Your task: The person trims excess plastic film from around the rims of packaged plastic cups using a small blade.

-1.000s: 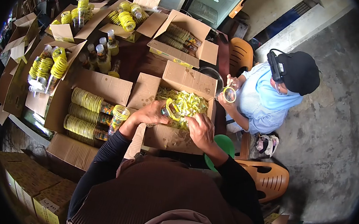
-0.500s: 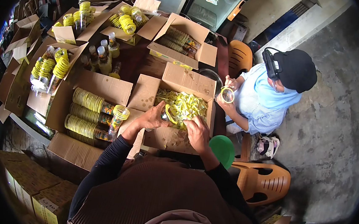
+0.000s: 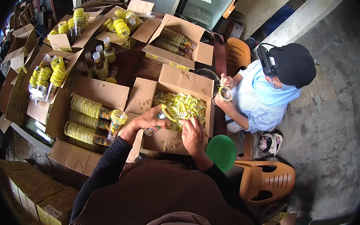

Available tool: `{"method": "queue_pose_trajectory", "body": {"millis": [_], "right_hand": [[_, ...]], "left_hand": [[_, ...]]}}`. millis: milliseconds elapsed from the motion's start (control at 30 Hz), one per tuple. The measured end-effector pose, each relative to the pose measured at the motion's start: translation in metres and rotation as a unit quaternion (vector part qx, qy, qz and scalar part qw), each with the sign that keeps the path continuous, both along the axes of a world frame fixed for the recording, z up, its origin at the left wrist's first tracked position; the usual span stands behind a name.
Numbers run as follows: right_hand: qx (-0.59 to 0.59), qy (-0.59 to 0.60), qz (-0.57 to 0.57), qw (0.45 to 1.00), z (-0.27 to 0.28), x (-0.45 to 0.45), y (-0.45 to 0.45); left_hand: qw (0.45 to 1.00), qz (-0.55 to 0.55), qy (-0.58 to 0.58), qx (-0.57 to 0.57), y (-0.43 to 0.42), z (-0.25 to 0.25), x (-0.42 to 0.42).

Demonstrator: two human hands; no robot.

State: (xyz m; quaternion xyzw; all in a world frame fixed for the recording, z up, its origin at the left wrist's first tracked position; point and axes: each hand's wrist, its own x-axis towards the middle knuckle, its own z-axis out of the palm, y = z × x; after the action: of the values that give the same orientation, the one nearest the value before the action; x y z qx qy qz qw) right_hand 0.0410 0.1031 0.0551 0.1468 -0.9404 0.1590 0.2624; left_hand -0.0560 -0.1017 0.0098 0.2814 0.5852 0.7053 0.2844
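My left hand is wrapped round a clear plastic cup with a yellow rim, tilted over the near left part of an open cardboard box. The box holds a heap of small yellow-green and white pieces, perhaps paper or wrappers. At the near right edge of that heap is my right hand, its fingers drawn together; what they hold, if anything, is hidden. Left of my hands, a box contains stacks of yellow-rimmed cups, and a separate short stack leans at their right end.
A co-worker on the right holds a yellow-rimmed cup. Beside my right forearm sits a green bowl, near an orange chair. Bottles and further boxes of cups stand across the table.
The cup in my left hand has tilted and come slightly nearer to me, so more of its clear side shows. My right hand has shifted slightly left.
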Motion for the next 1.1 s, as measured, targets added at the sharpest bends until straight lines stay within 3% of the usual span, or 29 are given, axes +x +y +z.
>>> {"method": "queue_pose_trajectory", "body": {"millis": [200, 267, 333, 400, 533, 600, 667, 733, 833, 1100], "right_hand": [[-0.313, -0.105, -0.051, 0.943, -0.032, -0.006, -0.001], [-0.328, -0.102, -0.041, 0.938, -0.038, -0.007, 0.005], [-0.281, -0.097, -0.069, 0.952, -0.032, -0.006, 0.009], [-0.237, -0.086, -0.091, 0.963, -0.033, -0.003, 0.012], [-0.250, -0.045, -0.097, 0.962, -0.031, 0.004, 0.016], [-0.249, -0.020, -0.088, 0.964, -0.024, 0.010, 0.015], [-0.225, -0.002, -0.082, 0.971, -0.013, 0.014, 0.012], [-0.151, 0.039, -0.061, 0.986, -0.009, 0.018, 0.010], [-0.106, 0.055, -0.037, 0.992, -0.007, 0.021, 0.008], [-0.018, 0.031, -0.003, 0.999, 0.001, 0.024, 0.008]], "left_hand": [[0.995, 0.012, -0.079, 0.056, 0.000, -0.007, 0.009], [0.997, 0.032, -0.051, 0.038, 0.003, -0.005, 0.013], [0.998, 0.052, -0.025, 0.021, 0.002, 0.005, 0.016], [0.992, 0.043, -0.117, -0.027, -0.002, 0.015, 0.020], [0.993, 0.031, -0.111, 0.030, 0.000, -0.014, 0.015], [0.990, 0.123, 0.056, 0.050, 0.005, -0.015, 0.016], [0.990, 0.125, 0.069, 0.016, 0.002, -0.004, 0.018], [0.962, 0.170, 0.161, -0.143, 0.001, 0.001, 0.019], [0.941, 0.202, 0.236, -0.135, 0.006, -0.002, 0.022], [0.896, 0.189, 0.287, -0.281, 0.009, 0.015, 0.033]]}}
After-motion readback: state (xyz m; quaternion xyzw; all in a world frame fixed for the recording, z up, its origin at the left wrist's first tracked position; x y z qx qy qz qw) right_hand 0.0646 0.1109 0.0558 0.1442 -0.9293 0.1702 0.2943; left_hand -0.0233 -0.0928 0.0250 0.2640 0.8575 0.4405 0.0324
